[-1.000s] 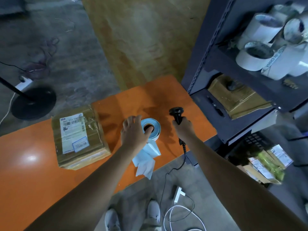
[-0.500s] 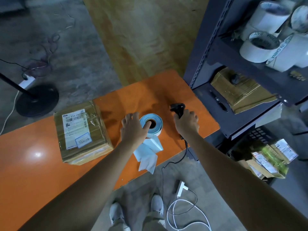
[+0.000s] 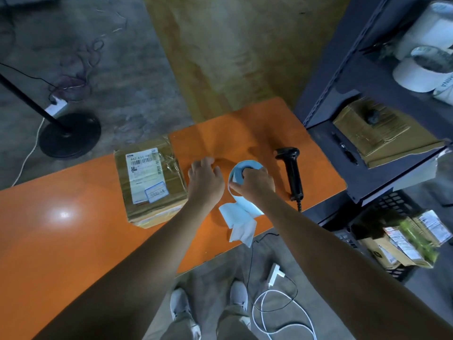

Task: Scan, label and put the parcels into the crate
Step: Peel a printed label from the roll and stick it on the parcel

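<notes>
Closed round the blue label roll (image 3: 238,171) with the right grip (image 3: 255,184): thumb at the roll's near edge, fingers curled over the top and into the core. Held so, by the look of it, to steady the roll while peeling off the next label. Trailing from the roll toward 6 o'clock, a loose tail of labels (image 3: 241,218), hanging past the near edge of the orange bench (image 3: 73,229).

Just beside the roll at 9 o'clock, the left grip (image 3: 206,180): fingers loosely curled, holding nothing, apart from the roll and low over the bench. Probably waiting to take the peeled label.

At 3 o'clock of the roll, lying flat on the bench, a black barcode scanner (image 3: 291,173), head toward 12 o'clock, cable running off the near edge. Presumably set down to free the right grip for labelling.

Farther out at 9 o'clock, past the left grip, the taped cardboard parcel (image 3: 150,182), shipping label face up, within easy reach and not yet in the crate. At about 4 o'clock, under the metal shelving (image 3: 343,77), the black crate (image 3: 397,201), with several parcels already inside.

Compared with a second ago: then, scanner upright in the right grip and left grip resting on the roll. Now swapped over, with scanner released and roll taken by the right. Parcel unmoved.
</notes>
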`<action>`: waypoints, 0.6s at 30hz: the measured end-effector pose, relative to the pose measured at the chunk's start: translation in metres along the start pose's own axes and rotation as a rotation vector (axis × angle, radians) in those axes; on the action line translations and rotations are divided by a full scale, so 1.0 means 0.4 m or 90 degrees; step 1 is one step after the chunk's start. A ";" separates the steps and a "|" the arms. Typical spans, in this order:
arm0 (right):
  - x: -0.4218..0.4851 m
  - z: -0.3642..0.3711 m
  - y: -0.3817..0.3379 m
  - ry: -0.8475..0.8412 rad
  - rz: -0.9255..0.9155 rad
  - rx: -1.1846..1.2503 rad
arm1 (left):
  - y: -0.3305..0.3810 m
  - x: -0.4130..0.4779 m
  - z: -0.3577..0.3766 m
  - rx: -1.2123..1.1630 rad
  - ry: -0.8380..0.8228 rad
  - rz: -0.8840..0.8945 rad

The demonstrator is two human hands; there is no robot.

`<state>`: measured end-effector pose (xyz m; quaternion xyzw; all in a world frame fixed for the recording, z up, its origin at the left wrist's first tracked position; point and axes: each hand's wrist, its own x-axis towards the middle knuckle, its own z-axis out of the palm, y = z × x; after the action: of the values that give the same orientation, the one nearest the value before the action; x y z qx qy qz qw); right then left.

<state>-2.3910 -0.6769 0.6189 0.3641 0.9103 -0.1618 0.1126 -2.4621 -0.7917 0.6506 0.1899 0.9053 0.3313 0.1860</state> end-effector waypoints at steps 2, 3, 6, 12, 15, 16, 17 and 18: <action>0.005 -0.001 -0.005 0.011 0.016 -0.010 | -0.014 -0.005 -0.006 -0.018 -0.019 0.000; 0.007 -0.004 -0.006 0.017 0.031 0.009 | -0.015 0.001 -0.007 -0.031 -0.025 -0.007; -0.003 -0.018 0.012 0.019 0.075 0.146 | -0.022 0.008 -0.007 -0.060 -0.052 -0.026; -0.043 -0.060 0.052 0.019 0.019 0.317 | -0.017 0.039 -0.013 -0.187 -0.144 -0.138; -0.061 -0.077 0.064 -0.003 -0.004 0.408 | -0.009 0.044 -0.014 -0.291 -0.176 -0.153; -0.068 -0.084 0.066 -0.004 -0.004 0.425 | -0.005 0.043 -0.014 -0.334 -0.190 -0.168; -0.074 -0.092 0.067 0.001 -0.009 0.439 | 0.001 0.042 -0.015 -0.370 -0.200 -0.184; -0.080 -0.100 0.066 0.006 -0.011 0.455 | 0.006 0.041 -0.018 -0.395 -0.202 -0.203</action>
<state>-2.3533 -0.6639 0.6606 0.3739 0.7994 -0.4694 -0.0278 -2.4788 -0.7862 0.6539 0.0305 0.7403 0.5226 0.4217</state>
